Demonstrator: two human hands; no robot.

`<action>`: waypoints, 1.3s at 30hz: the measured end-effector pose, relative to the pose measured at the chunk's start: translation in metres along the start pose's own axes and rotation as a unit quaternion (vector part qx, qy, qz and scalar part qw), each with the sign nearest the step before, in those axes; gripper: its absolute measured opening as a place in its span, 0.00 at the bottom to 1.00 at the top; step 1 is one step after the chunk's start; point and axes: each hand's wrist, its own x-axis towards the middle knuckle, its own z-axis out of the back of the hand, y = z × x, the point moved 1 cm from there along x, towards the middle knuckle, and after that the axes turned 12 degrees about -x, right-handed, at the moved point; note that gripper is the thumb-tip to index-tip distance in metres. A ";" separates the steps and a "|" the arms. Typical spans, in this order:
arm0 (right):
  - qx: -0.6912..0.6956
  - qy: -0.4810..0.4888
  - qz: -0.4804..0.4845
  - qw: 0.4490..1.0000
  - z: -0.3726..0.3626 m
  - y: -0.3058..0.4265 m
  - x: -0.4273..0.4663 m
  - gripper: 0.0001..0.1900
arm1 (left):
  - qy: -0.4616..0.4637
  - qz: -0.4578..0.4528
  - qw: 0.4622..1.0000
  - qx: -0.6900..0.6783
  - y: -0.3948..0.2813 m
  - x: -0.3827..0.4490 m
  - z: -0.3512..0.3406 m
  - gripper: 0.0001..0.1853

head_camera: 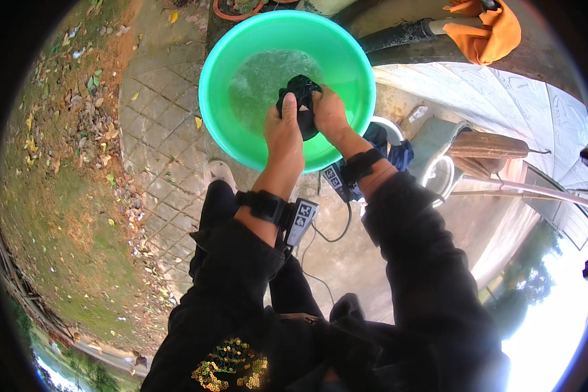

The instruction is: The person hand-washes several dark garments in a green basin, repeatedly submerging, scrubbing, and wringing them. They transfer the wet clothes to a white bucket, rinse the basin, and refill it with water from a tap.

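A bunched piece of black cloth [304,88] hangs over a wide green plastic basin [215,63], and it looks wet. My left hand [283,120] grips its left side, with the thumb pressed on top. On the right side, the fingers of my right hand [330,113] are closed on the same cloth. Cloudy water [259,81] lies in the bottom of the basin below my hands. Each wrist wears a black strap with a grey device bearing a printed code.
Beside the basin on the right is a white bucket [389,128] with dark cloth over it. Further right stand a white plastic basket [440,176] and dried brown gourds [490,145]. An orange cloth [490,34] hangs on a pipe. A thin cable [330,240] hangs between my arms.
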 end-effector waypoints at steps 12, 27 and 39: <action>0.555 0.233 -0.120 0.789 0.046 -0.025 -0.016 0.26 | -0.123 -0.057 0.988 -0.072 -0.018 0.004 0.029 0.19; 0.527 0.356 -0.030 0.771 0.063 -0.036 -0.029 0.33 | -0.114 -0.108 0.976 -0.153 -0.044 0.004 0.040 0.16; 0.463 0.226 -0.027 0.857 0.057 -0.031 -0.036 0.23 | -0.082 -0.113 0.970 -0.197 -0.037 0.013 0.036 0.16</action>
